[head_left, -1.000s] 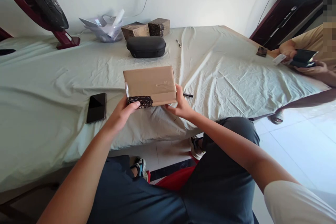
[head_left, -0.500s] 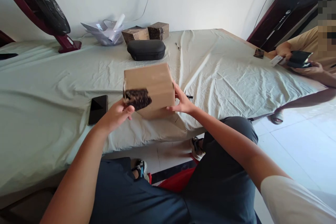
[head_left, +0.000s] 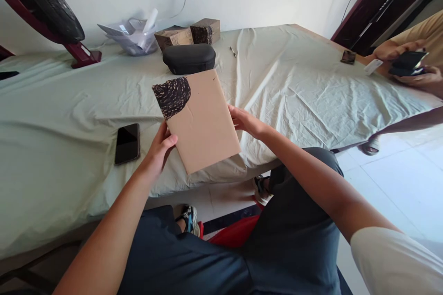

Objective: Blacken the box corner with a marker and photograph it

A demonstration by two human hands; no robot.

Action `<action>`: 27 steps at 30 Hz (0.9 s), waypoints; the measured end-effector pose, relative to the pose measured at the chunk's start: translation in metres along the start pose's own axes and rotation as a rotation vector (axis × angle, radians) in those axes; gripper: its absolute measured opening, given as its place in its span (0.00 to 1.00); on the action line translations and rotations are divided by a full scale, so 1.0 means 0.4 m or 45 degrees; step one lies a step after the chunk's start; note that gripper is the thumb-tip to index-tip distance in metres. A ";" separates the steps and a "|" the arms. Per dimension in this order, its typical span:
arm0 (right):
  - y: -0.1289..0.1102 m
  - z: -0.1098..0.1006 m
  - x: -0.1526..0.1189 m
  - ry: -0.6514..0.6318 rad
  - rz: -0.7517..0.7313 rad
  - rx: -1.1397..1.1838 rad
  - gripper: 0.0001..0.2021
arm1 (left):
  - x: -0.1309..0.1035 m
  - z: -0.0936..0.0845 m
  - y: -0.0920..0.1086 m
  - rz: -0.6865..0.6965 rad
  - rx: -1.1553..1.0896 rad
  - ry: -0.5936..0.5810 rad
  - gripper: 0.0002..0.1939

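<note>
Between my two hands is a brown cardboard box (head_left: 204, 122), tilted so that one broad face looks up at me. Dense black scribble covers that face's far left corner. My left hand (head_left: 162, 150) grips the left edge, its thumb on the near side and the other fingers partly hidden behind the box. On the opposite edge, my right hand (head_left: 246, 120) holds the box with its fingertips, which are partly out of sight. A black phone (head_left: 127, 144) lies on the cloth to the left of my left hand.
A black zip case (head_left: 189, 59) sits just beyond the box. Behind it stand two scribbled cardboard boxes (head_left: 205, 31) and a clear plastic basket (head_left: 133, 39). A fan (head_left: 81, 55) is at the far left, a pen (head_left: 233, 51) farther right. Another person's hands (head_left: 415, 71) hold a dark object at right.
The box has been turned and tipped, so its scribbled patch has moved from the near left to the far left corner. Both hands stay on it. The view has shifted slightly.
</note>
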State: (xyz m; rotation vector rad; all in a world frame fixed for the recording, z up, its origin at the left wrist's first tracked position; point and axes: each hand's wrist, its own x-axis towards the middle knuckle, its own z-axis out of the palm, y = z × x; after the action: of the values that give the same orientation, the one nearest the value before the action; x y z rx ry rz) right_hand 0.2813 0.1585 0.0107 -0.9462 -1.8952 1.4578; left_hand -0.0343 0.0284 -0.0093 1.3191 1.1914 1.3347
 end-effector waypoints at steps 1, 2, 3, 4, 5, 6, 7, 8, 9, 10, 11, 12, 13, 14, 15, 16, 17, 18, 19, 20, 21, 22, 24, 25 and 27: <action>0.012 -0.003 0.014 0.065 0.058 -0.098 0.34 | 0.007 0.003 -0.008 0.016 -0.008 0.046 0.47; 0.025 -0.005 0.028 0.184 0.123 -0.290 0.30 | 0.014 0.003 -0.016 0.030 -0.001 0.094 0.49; 0.040 -0.003 0.041 0.284 0.188 -0.566 0.27 | 0.022 0.002 -0.023 0.038 0.011 0.132 0.50; 0.054 0.002 0.053 0.289 0.233 -0.843 0.25 | 0.029 -0.001 -0.029 0.040 0.020 0.159 0.49; 0.067 0.010 0.062 0.262 0.259 -1.064 0.23 | 0.036 -0.003 -0.034 0.039 0.021 0.174 0.47; 0.078 0.020 0.068 0.228 0.272 -1.235 0.22 | 0.043 -0.005 -0.038 0.042 0.021 0.181 0.45; 0.086 0.031 0.073 0.198 0.277 -1.340 0.21 | 0.048 -0.007 -0.041 0.050 0.023 0.181 0.43; 0.091 0.042 0.075 0.193 0.280 -1.390 0.21 | 0.053 -0.007 -0.044 0.060 0.030 0.177 0.42; 0.093 0.051 0.076 0.205 0.285 -1.406 0.21 | 0.057 -0.006 -0.046 0.069 0.038 0.171 0.42; 0.092 0.058 0.076 0.219 0.297 -1.402 0.22 | 0.061 -0.004 -0.047 0.074 0.042 0.163 0.42; 0.089 0.062 0.075 0.226 0.313 -1.387 0.22 | 0.063 -0.001 -0.048 0.072 0.040 0.153 0.42; 0.085 0.063 0.074 0.226 0.327 -1.369 0.22 | 0.065 0.002 -0.048 0.066 0.033 0.144 0.42; 0.081 0.061 0.072 0.223 0.342 -1.354 0.22 | 0.066 0.006 -0.047 0.057 0.021 0.136 0.42; 0.077 0.056 0.071 0.221 0.360 -1.343 0.23 | 0.067 0.010 -0.046 0.045 0.007 0.133 0.42; 0.074 0.051 0.069 0.221 0.383 -1.336 0.23 | 0.067 0.014 -0.043 0.033 -0.003 0.134 0.42; 0.070 0.046 0.068 0.222 0.408 -1.332 0.24 | 0.066 0.018 -0.040 0.019 -0.008 0.140 0.43; 0.068 0.042 0.067 0.221 0.432 -1.329 0.25 | 0.066 0.022 -0.036 0.002 -0.010 0.148 0.44; 0.065 0.039 0.066 0.219 0.456 -1.326 0.25 | 0.064 0.025 -0.032 -0.016 -0.008 0.156 0.45; 0.061 0.038 0.065 0.216 0.478 -1.323 0.26 | 0.063 0.028 -0.027 -0.033 -0.004 0.160 0.46; 0.056 0.038 0.064 0.212 0.497 -1.321 0.26 | 0.061 0.031 -0.023 -0.045 0.001 0.160 0.46; 0.051 0.038 0.063 0.211 0.514 -1.320 0.25 | 0.060 0.033 -0.019 -0.053 0.004 0.156 0.46; 0.044 0.038 0.061 0.216 0.539 -1.318 0.26 | 0.058 0.034 -0.016 -0.059 0.005 0.152 0.46; 0.026 0.030 0.055 0.212 0.615 -1.293 0.34 | 0.055 0.037 -0.010 -0.070 0.004 0.148 0.44; 0.015 0.020 0.051 0.191 0.642 -1.271 0.38 | 0.054 0.037 -0.008 -0.077 0.004 0.148 0.44; -0.006 -0.012 0.040 0.134 0.642 -1.194 0.44 | 0.054 0.038 -0.007 -0.092 0.007 0.148 0.43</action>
State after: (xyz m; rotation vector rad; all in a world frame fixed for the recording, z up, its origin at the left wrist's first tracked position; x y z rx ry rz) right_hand 0.2750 0.1739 0.0145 -1.9830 -2.3811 0.6388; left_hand -0.0200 0.0508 -0.0093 1.2041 1.3101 1.3719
